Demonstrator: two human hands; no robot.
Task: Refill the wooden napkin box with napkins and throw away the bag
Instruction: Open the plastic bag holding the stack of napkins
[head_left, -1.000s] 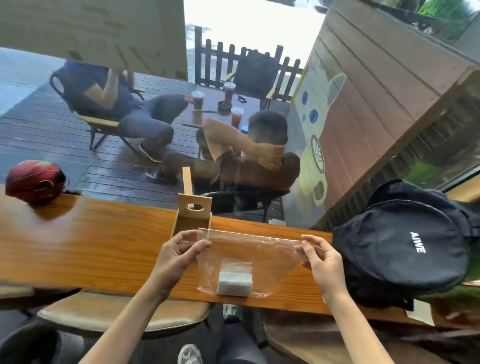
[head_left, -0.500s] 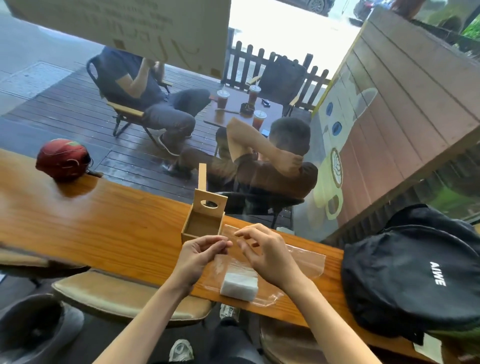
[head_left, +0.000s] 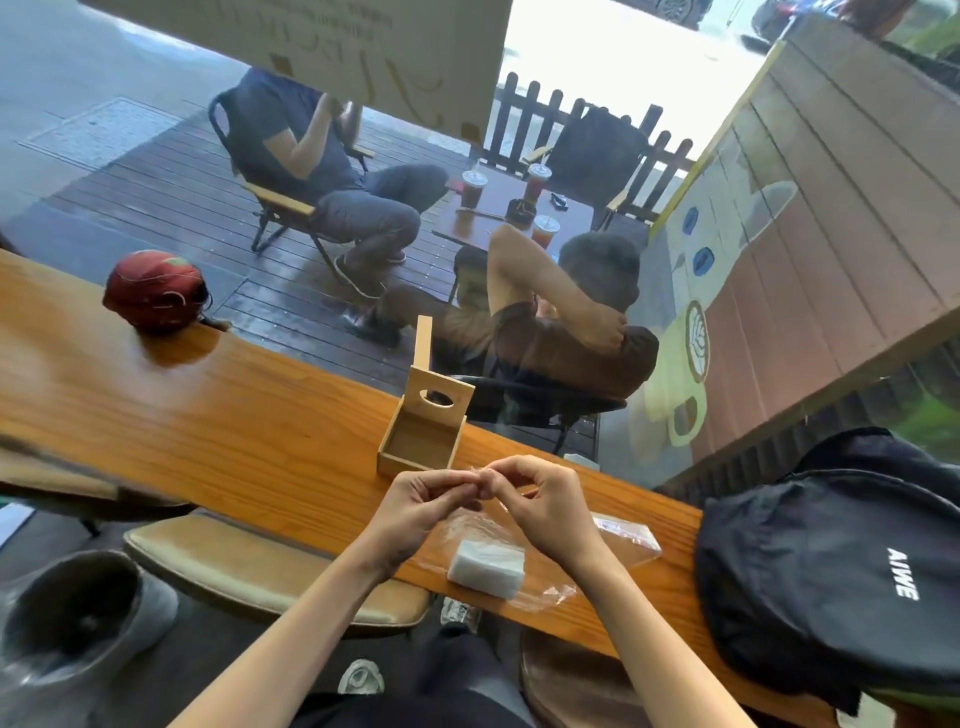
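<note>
On desk (head_left: 218, 415), head view: clear bag (head_left: 618, 535) flat near front edge, napkins (head_left: 485, 567) inside — light, limp, slippery film. Left hand (head_left: 415, 501), right hand (head_left: 545, 506) both pinch bag mouth; best hold there. Wooden napkin box (head_left: 421, 441) open just beyond. Backpack (head_left: 831, 571) crowds right; left side roomy.

wooden counter (head_left: 208, 415), window, sunlit deck (head_left: 156, 208)

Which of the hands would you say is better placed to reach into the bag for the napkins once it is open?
Probably the right hand: it sits directly above the napkin stack inside the plastic bag, while the left hand pinches the bag's mouth nearer the wooden box.
</note>
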